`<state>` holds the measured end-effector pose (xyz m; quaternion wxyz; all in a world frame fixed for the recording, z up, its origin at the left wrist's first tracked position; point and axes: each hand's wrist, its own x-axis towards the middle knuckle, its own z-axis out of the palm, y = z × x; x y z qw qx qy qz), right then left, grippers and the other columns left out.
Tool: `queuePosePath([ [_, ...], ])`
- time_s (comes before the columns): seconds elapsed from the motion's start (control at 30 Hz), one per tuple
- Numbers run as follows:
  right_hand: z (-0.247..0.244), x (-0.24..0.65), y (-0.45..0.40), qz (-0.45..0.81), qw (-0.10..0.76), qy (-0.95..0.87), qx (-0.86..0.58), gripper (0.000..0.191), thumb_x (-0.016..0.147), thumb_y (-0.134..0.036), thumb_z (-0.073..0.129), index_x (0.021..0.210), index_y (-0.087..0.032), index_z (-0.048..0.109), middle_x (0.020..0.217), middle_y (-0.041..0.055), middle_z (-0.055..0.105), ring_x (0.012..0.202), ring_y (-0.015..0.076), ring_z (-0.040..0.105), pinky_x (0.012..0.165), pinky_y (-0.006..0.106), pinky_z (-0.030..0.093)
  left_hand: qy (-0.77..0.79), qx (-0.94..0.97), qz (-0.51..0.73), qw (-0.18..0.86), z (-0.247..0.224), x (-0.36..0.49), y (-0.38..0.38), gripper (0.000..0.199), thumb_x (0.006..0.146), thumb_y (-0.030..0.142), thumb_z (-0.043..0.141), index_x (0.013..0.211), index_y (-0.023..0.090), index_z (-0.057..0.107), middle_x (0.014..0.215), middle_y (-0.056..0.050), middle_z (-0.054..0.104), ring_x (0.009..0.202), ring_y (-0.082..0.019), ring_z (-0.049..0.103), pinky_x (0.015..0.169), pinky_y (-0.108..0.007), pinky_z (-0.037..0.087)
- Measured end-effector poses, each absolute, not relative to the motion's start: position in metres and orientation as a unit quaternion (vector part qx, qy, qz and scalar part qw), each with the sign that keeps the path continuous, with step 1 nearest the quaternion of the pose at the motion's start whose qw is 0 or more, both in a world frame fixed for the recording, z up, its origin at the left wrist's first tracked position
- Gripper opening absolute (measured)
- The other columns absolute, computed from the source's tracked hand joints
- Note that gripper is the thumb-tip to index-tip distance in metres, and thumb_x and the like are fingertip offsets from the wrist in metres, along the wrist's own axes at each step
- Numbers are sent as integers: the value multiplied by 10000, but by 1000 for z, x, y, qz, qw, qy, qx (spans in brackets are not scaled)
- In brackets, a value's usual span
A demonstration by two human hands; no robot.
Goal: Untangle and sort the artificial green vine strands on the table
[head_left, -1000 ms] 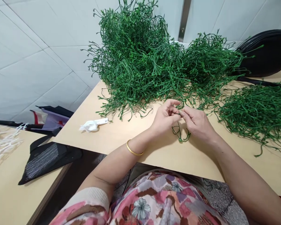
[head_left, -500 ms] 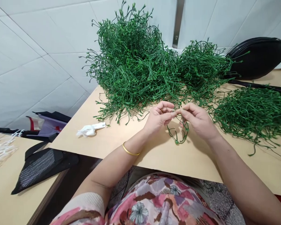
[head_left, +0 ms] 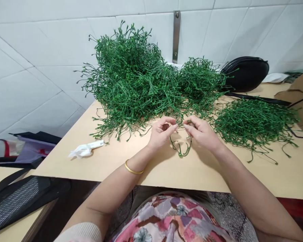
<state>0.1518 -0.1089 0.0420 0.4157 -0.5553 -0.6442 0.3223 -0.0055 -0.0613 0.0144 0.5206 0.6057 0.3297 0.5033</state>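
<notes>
Green stems (head_left: 181, 155) pinched between the thumb and fingers of left hand (head_left: 160, 135) and right hand (head_left: 202, 135).

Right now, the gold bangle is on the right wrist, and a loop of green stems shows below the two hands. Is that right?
Not quite: the head view shows the gold bangle on the left wrist. The green stems do loop below the left hand and right hand.
</notes>
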Motion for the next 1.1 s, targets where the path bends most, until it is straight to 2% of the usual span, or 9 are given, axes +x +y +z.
queuePosePath([
  [0.23, 91, 261, -120, -127, 351, -565, -736, 193, 799, -268, 481, 879, -191, 639, 721, 70, 620, 722, 197, 584, 664, 358, 418, 440, 585, 564, 381, 12, -12, -42, 174, 728, 259, 589, 608, 153, 521, 518, 44, 434, 499, -60, 362, 502, -210, 299],
  [0.33, 86, 302, -119, -154, 223, -527, -805, 220, 804, -319, 458, 883, -215, 634, 841, 152, 628, 960, 367, 571, 719, 535, 403, 481, 617, 495, 378, 4, -15, -33, 225, 721, 278, 581, 554, 146, 508, 500, 36, 433, 504, -68, 372, 512, -216, 293],
  [0.4, 76, 313, -120, -173, 215, -534, -799, 189, 786, -366, 498, 869, -253, 624, 984, 180, 605, 1096, 441, 482, 738, 621, 359, 491, 639, 443, 393, -5, -16, -29, 268, 730, 351, 573, 565, 146, 523, 500, 27, 449, 503, -77, 385, 508, -222, 288],
  [0.5, 65, 297, -124, -208, 264, -561, -756, 202, 808, -419, 485, 863, -278, 619, 1088, 160, 589, 1180, 437, 408, 773, 621, 318, 471, 692, 388, 387, -19, -13, -28, 226, 699, 364, 603, 637, 150, 567, 541, 21, 487, 530, -89, 409, 517, -224, 292],
  [0.63, 59, 238, -125, -65, 305, -687, -656, 187, 830, -311, 469, 818, -228, 636, 860, 108, 658, 886, 282, 588, 720, 449, 420, 443, 717, 381, 380, -24, -7, -31, 65, 660, 194, 588, 621, 152, 558, 581, 24, 504, 567, -85, 425, 543, -222, 306],
  [0.73, 48, 197, -118, 114, 265, -803, -521, 197, 837, -264, 459, 845, -209, 647, 838, 69, 658, 762, 198, 590, 678, 348, 446, 420, 677, 407, 447, -15, -5, -37, 87, 645, 138, 576, 579, 146, 520, 547, 40, 464, 536, -68, 407, 533, -215, 311],
  [0.83, 32, 177, -107, 120, 264, -812, -507, 244, 853, -198, 399, 903, -181, 638, 880, 82, 631, 785, 183, 563, 703, 322, 429, 380, 619, 382, 572, -1, -8, -44, 97, 626, 149, 624, 603, 142, 530, 551, 43, 484, 491, -57, 430, 515, -219, 342],
  [0.97, 20, 172, -95, 97, 341, -746, -564, 228, 830, -164, 397, 899, -170, 615, 842, 78, 602, 738, 173, 531, 664, 306, 396, 319, 580, 318, 679, 10, -14, -48, 133, 606, 168, 677, 652, 134, 557, 620, 12, 568, 491, -69, 510, 505, -232, 386],
  [1.1, 17, 169, -94, 243, 403, -675, -568, 192, 836, -255, 451, 943, -177, 590, 745, 30, 570, 589, 124, 471, 549, 264, 360, 306, 542, 294, 725, 9, -15, -47, 127, 605, 102, 645, 703, 130, 569, 636, -24, 625, 577, -87, 576, 503, -197, 361],
])
